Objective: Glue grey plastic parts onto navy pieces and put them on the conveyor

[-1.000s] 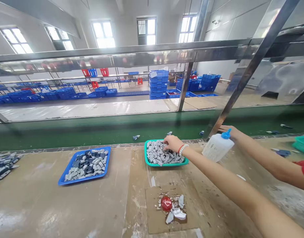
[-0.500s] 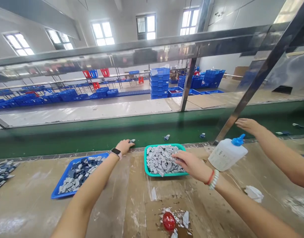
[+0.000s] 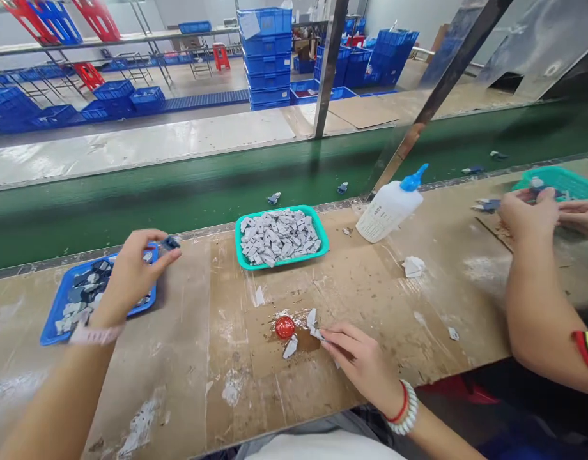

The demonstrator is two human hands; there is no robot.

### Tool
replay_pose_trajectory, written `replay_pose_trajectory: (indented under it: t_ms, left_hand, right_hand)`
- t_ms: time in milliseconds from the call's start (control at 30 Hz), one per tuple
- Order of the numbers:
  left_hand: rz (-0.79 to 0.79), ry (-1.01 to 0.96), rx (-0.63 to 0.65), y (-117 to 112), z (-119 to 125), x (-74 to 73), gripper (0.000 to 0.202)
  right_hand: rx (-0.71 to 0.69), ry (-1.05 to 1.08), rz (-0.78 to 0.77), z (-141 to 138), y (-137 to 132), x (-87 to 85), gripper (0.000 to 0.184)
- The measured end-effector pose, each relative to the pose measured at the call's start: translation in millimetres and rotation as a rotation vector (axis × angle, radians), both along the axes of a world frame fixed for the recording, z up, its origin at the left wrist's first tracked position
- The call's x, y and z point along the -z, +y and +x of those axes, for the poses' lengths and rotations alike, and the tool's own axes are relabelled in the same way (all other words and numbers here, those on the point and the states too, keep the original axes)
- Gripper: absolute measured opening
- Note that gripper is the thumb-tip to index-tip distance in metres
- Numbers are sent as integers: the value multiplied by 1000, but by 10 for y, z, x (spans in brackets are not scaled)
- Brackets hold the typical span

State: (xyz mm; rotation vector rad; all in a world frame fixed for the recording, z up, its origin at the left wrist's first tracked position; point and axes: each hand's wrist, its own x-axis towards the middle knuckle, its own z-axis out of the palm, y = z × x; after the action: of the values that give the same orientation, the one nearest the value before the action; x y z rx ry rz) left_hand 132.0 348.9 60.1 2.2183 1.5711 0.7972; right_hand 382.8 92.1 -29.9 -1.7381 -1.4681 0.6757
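My left hand [image 3: 133, 275] is raised by the blue tray [image 3: 49, 326], thumb and forefinger pinching a small dark blue-grey plastic piece [image 3: 170, 243]. That tray holds mixed dark and light pieces. My right hand [image 3: 361, 358] is low over the table, its fingertips closed on a light grey plastic piece [image 3: 317, 333]. Just left of them lie a round red cap [image 3: 285, 328] with white residue around it and another grey piece [image 3: 290, 347]. A green tray [image 3: 282, 265] heaped with light grey pieces stands beyond, near the belt.
A white bottle [image 3: 388, 211] with a blue nozzle stands right of the green tray. Small assembled pieces lie on the green conveyor belt [image 3: 202, 204]. At right, a co-worker's hands [image 3: 533, 217] work beside another green tray [image 3: 576, 185]. A slanted metal post [image 3: 418, 128] rises by the belt.
My left hand has left the belt edge and come back toward the blue tray with a dark piece. My right hand has moved from the green tray down beside the red cap. The view tilts lower.
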Motion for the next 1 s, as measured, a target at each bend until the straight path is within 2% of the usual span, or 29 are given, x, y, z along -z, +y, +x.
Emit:
replay_pose_trajectory:
  t_ms: [100, 167, 267, 367, 433, 500, 567, 633, 833, 900, 1000]
  left_hand:
    - [-100, -220, 188, -469, -264, 138, 32]
    - [-181, -439, 243, -851, -326, 252, 27]
    - [-309, -657, 212, -1363, -236, 411, 19]
    - [-529, -742, 202, -1672, -5, 538, 23]
    - [-679, -759, 224, -1762, 188, 594, 30]
    - [-780, -742, 268, -1794, 389, 617, 28]
    - [-808, -716, 346, -1804, 577, 604, 18]
    - [-796, -700, 419, -1815, 734, 568, 14]
    - [-707, -690, 442, -1882, 934, 451, 17]
    - [-667, -669, 438, -1908, 945, 419, 17]
    - [-594, -618, 364, -1951, 982, 389, 14]
  right_hand:
    - [-63, -105, 14, 7, -13, 64, 27]
    - [-121, -142, 22, 38, -3, 88, 27]
    - [-149, -51, 23, 87, 16, 68, 24]
    - [-81, 194, -7, 105, 32, -2, 20]
    - [-47, 316, -34, 104, 46, -53, 25]
    - [-43, 464, -89, 99, 68, -104, 29]
    - [-41, 643, -141, 92, 93, -170, 29]
    - [-28, 697, -110, 74, 114, -263, 26]
    - [-21, 335, 208, -64, 111, -567, 14]
    - [-44, 272, 267, -119, 106, -602, 18]
    - [-83, 186, 311, -196, 102, -584, 22]
